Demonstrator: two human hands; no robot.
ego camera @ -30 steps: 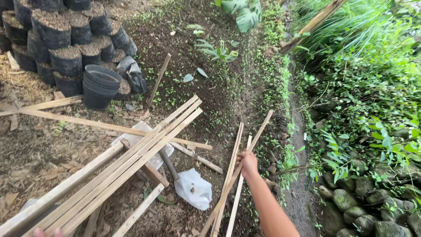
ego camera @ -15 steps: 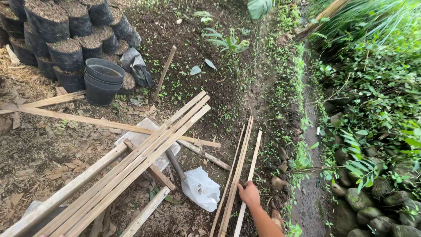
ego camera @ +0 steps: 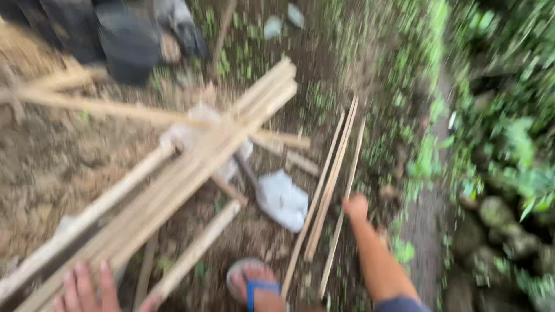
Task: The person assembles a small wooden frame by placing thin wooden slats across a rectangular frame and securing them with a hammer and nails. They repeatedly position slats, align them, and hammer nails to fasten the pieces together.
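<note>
**Right hand at the thin slats, left hand at the long battens**

We see our right hand (ego camera: 355,206) down at the three thin wooden slats (ego camera: 330,185) that lie side by side on the bare soil, running from the near ground up and away toward the green verge. The hand sits at the rightmost slat and looks bunched into a loose fist, but the picture is too blurred for us to tell whether the fingers actually grip the wood.

Our left hand (ego camera: 87,287) shows at the bottom edge, fingers spread flat and open, lying on or just above the near end of the bundle of long battens (ego camera: 191,173); whether it presses on them we cannot tell. That bundle slants from lower left to upper right, and a single batten (ego camera: 115,112) crosses it from the left.

Between bundle and slats lies a crumpled white plastic bag (ego camera: 282,199), close beside the slats. Our foot in a blue-strapped sandal (ego camera: 254,283) stands just left of the slats' near ends. At the top left is a blurred black pot (ego camera: 127,46). To the right run a grassy strip (ego camera: 428,162) and mossy stones (ego camera: 497,214).
</note>
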